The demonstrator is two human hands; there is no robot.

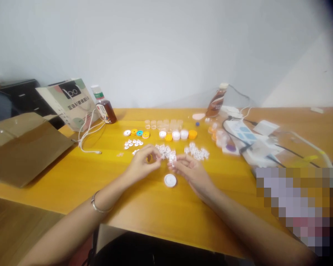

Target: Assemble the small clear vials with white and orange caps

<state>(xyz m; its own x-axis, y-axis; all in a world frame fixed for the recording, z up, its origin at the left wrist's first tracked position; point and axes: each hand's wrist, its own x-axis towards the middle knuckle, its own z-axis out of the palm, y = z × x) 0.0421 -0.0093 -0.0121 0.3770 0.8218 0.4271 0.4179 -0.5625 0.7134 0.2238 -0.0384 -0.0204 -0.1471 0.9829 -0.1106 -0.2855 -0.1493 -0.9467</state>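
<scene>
My left hand point(145, 161) is curled with thumb and fingertips together beside a heap of small white plastic pieces point(163, 150). Whatever its fingertips pinch is too small or blurred to make out. Opposite it, my right hand point(191, 172) pinches a small white plastic piece point(172, 159) between thumb and fingers, a short gap from the left fingertips. A round white lid point(170, 180) lies flat on the table just below both hands. To the right is a second heap of white openwork pieces point(197, 152).
Small white discs point(133, 143), coloured lids point(139, 133) and clear cups point(163, 124) stand in rows behind. A paper bag point(72, 103), cable point(86, 136) and syrup-coloured bottle point(107, 111) are left; a brown drink bottle point(218, 101) and power strip point(242, 136) right. Cardboard point(27, 147) covers the left edge.
</scene>
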